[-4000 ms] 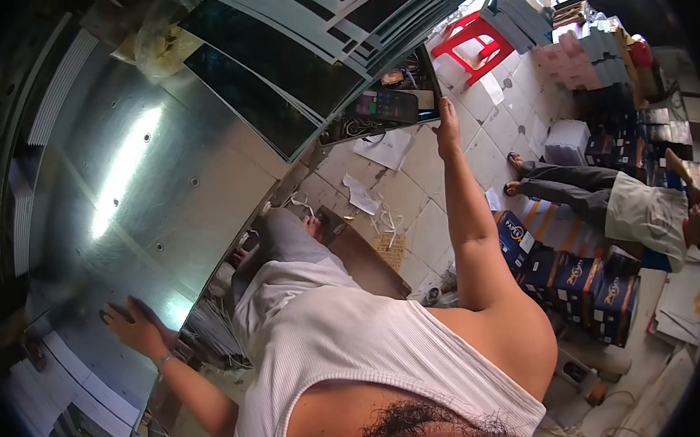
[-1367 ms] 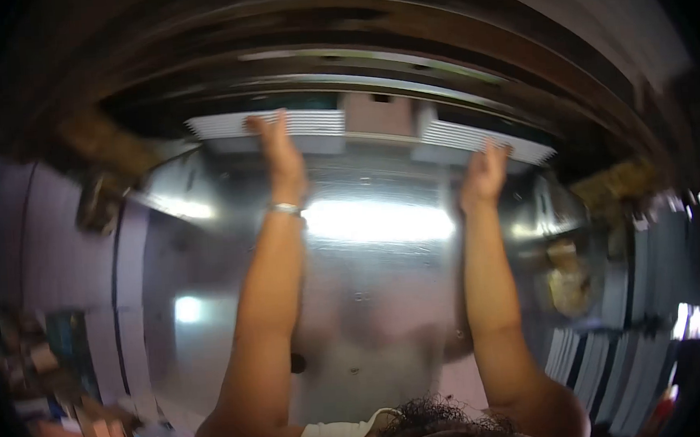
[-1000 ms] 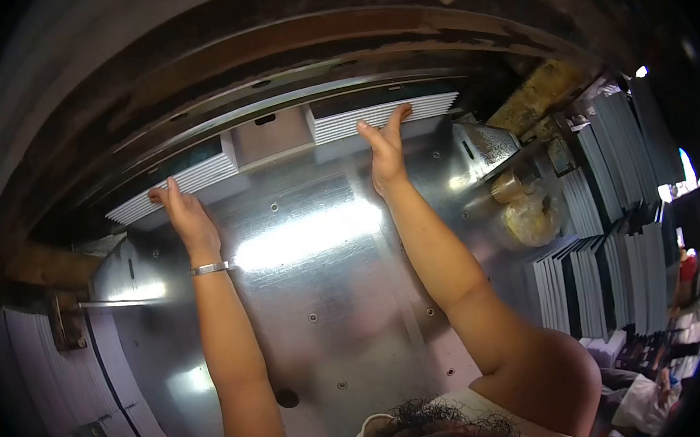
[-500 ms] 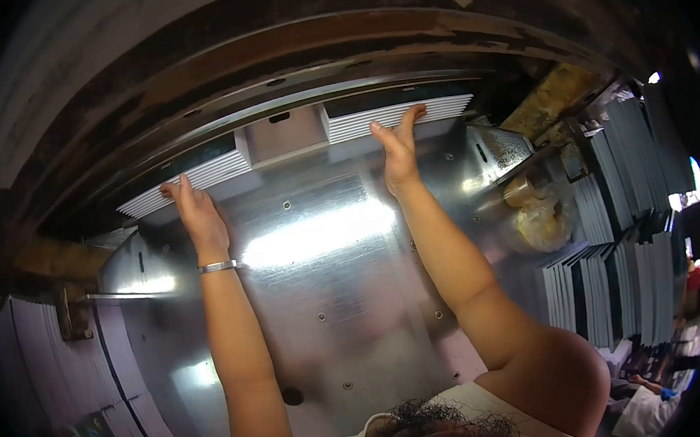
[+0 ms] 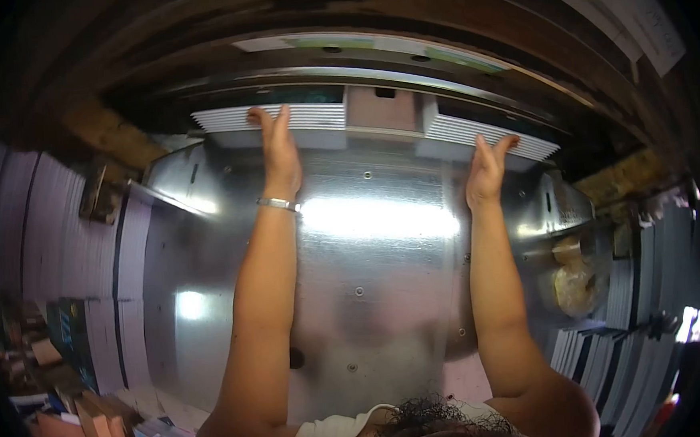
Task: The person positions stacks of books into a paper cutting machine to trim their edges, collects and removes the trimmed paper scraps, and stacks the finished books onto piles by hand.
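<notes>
My left hand [image 5: 281,160] is open, its fingers up against the white edges of the left stack of thin books [image 5: 320,118]. On the other side, my right hand [image 5: 486,180], also open with thumb and fingers apart, meets the front of the right stack of books [image 5: 450,130]. Both stacks lie flat at the back of a shiny metal table [image 5: 368,257], under a dark machine beam. Between them is a pinkish block [image 5: 382,112] with a dark slot. Whether the palms press on the stacks or only touch them I cannot tell.
Metal side guides [image 5: 173,181] flank the table. More stacked books stand at the left [image 5: 61,220] and at the right [image 5: 599,367]. A clear plastic bag with something yellowish [image 5: 576,289] sits on the right side. Boxes [image 5: 102,426] lie low at the left.
My view has tilted and swung left, so the table and stacks appear turned and further right. Both hands stay open at the fronts of the same stacks.
</notes>
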Motion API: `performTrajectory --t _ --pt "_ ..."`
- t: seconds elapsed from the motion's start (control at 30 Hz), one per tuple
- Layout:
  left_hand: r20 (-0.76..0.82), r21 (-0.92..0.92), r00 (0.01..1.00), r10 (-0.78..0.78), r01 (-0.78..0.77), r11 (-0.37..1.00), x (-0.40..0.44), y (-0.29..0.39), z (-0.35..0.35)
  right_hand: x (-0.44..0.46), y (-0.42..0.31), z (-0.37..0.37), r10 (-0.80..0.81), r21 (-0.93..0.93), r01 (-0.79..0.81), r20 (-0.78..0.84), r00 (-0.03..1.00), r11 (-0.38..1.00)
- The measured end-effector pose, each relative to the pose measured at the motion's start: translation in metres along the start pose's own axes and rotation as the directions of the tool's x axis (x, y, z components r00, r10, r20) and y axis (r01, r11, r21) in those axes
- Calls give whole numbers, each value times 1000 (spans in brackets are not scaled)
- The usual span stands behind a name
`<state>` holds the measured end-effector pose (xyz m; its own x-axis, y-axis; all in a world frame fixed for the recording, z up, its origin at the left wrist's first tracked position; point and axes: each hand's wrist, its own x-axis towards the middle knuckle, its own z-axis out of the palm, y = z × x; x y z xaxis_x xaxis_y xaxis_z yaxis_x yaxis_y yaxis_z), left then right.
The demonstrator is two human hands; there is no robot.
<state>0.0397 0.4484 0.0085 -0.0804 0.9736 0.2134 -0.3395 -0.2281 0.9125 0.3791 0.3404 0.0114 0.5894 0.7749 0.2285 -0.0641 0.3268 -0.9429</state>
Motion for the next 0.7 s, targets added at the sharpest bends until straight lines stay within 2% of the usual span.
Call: performTrajectory --t 0.03,0.13,0.23,0.27,0.37,0.47,0.57,0.63,0.67,0.7 --pt "-6 6 1000 4 -4 1000 0 0 2 -2 -4 3 -1 2 1 -24 1000 1000" --pt "-20 77 1000 -17 18 997 0 4 4 -6 -17 6 -44 146 24 138 989 989" --pt "-30 78 999 -45 48 996 -5 12 7 -4 -12 8 -55 145 45 71 996 988" --pt "-29 94 999 -33 35 995 -6 15 9 -4 -11 9 -27 115 26 5 1000 993" --pt "-25 116 999 -21 24 993 -7 21 12 -2 -7 6 -20 91 20 -8 1000 996" --pt "-41 95 999 -32 36 995 -9 27 15 -2 -11 5 -62 145 44 120 991 988" --pt "-42 159 998 -41 47 986 -13 39 20 5 10 -7 -69 110 60 77 995 992" --pt "-61 189 996 -64 75 979 -12 39 15 19 35 -23 -83 -61 85 38 996 995" --pt "-64 205 998 -8 21 979 -13 30 13 20 37 -24 -114 47 109 102 988 993" --pt "-86 163 994 -70 83 983 -20 40 19 22 35 -20 -151 148 128 155 976 981"
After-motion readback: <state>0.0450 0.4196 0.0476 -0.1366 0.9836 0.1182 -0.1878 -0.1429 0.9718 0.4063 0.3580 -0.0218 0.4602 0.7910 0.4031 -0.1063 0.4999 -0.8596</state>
